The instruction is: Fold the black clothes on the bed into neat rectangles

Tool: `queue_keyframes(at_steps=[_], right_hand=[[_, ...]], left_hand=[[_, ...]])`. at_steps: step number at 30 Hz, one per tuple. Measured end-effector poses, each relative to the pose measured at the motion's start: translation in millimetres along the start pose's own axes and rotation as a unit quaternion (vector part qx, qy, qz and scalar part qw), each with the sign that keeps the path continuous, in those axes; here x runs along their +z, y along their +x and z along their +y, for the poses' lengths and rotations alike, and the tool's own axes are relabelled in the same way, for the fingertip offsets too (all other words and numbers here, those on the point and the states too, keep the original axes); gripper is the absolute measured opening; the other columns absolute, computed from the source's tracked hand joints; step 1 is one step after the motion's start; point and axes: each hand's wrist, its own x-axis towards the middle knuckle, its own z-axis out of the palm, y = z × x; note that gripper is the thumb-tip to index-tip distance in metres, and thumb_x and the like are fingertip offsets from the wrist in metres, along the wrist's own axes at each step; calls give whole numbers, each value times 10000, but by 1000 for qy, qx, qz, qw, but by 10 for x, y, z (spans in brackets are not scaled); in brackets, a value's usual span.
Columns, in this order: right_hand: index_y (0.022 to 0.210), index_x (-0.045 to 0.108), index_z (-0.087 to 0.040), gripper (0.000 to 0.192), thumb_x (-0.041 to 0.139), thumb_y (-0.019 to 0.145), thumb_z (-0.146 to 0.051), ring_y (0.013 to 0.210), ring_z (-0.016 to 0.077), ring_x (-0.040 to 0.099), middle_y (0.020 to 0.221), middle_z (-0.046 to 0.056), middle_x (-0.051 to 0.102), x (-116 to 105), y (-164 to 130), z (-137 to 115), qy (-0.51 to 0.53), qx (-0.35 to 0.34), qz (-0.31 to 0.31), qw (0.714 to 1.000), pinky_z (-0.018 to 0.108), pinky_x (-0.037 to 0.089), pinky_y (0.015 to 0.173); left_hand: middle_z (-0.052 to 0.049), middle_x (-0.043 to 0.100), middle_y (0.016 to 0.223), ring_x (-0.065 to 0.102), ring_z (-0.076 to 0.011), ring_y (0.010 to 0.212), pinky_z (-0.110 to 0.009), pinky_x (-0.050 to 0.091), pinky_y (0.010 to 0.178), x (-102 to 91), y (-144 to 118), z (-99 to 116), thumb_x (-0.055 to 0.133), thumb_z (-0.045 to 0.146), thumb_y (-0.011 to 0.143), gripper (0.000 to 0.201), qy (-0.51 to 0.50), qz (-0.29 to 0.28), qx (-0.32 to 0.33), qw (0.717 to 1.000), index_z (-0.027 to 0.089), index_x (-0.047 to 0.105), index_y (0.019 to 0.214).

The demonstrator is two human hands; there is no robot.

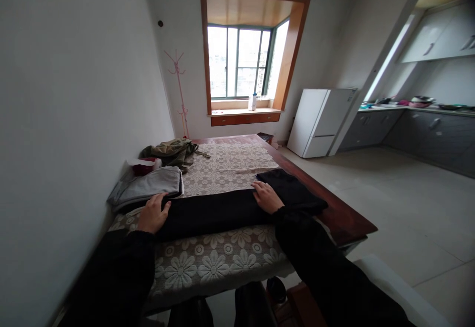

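A long strip of folded black cloth (215,213), perhaps a garment, lies across the near part of the table. At its left end rests my left hand (154,213), palm down, with thumb and fingers apart. My right hand (267,198) lies on the strip's right end, fingers stretched over its top. Neither hand visibly pinches the fabric. Just right of my right hand is a second folded black cloth (297,191). Beyond my left hand sits a folded grey garment (156,186) with dark fabric beneath it.
A flowered lace tablecloth (230,161) covers much of the wooden table (334,213). An olive-green bag (170,151) and a dark red container (144,166) stand by the left wall. Beyond are a pink coat stand (178,84), a window and a white fridge (315,119).
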Motion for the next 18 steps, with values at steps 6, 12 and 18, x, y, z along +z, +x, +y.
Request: queue_keyframes(at_steps=[6, 12, 18], right_hand=[[1422, 572, -176, 453, 413, 1012, -288, 1404, 264, 491, 1467, 141, 605, 396, -35, 1, -22, 56, -8, 998, 489, 235, 1247], [1486, 520, -150, 531, 434, 975, -267, 1379, 281, 494, 1442, 159, 607, 441, -50, 80, -31, 54, 7, 998, 477, 191, 1263], [1536, 479, -172, 583, 407, 961, -231, 1462, 293, 416, 1551, 132, 538, 494, -77, 58, -55, 46, 2, 997, 523, 147, 1271]], left_hand=[[-167, 686, 1334, 566, -332, 1277, -492, 438, 1114, 310, -80, 54, 435, 323, 964, 453, 28, 40, 20, 999, 150, 640, 1328], [-187, 661, 1331, 531, -361, 1287, -522, 452, 1071, 293, -95, 56, 405, 322, 975, 488, 61, 24, 13, 998, 150, 643, 1365], [-161, 626, 1316, 520, -350, 1291, -513, 460, 1072, 306, -93, 59, 447, 391, 972, 444, 72, -2, -4, 997, 222, 696, 1297]])
